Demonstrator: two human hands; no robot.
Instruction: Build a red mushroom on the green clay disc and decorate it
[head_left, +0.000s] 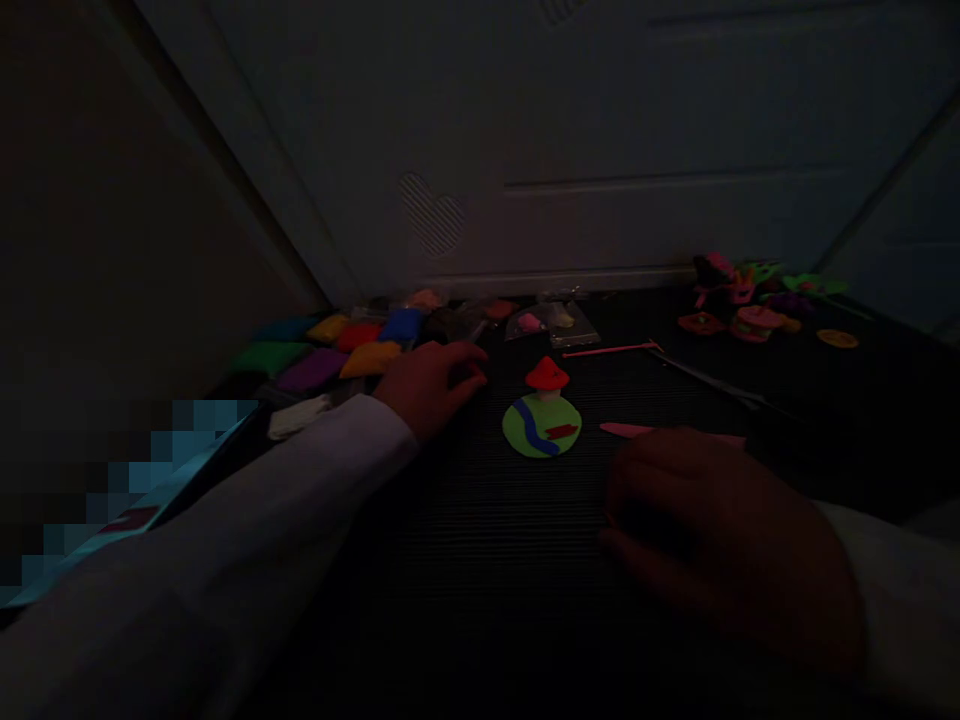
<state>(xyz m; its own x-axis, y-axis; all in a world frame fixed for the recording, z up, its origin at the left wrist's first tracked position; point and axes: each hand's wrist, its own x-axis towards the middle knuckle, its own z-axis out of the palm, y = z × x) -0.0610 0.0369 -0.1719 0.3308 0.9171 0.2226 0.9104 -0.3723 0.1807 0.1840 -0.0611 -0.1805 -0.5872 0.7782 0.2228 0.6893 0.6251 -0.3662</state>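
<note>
A flat round green clay disc (570, 412) lies on the dark table, with a blue wavy strip and a small dark red piece on it. At its far edge stands a little clay house or mushroom shape with a red cone top (547, 375) and a pale base. Left of the disc is my left hand (435, 385), thumb and fingers apart, nothing seen in it, close to the clay packets. My right hand (712, 530) is curled low at the right, thumb near the fingertips; deep shadow hides what is between them. Just beyond it lies a pink flat modelling tool (630, 430).
Packets of coloured clay, including a blue one (402, 325), crowd the back left. Clear bags (574, 325) lie at the back. A thin pink stick (607, 350) and a long dark tool (705, 378) are behind the right hand. Finished-looking clay pieces (756, 322) sit back right.
</note>
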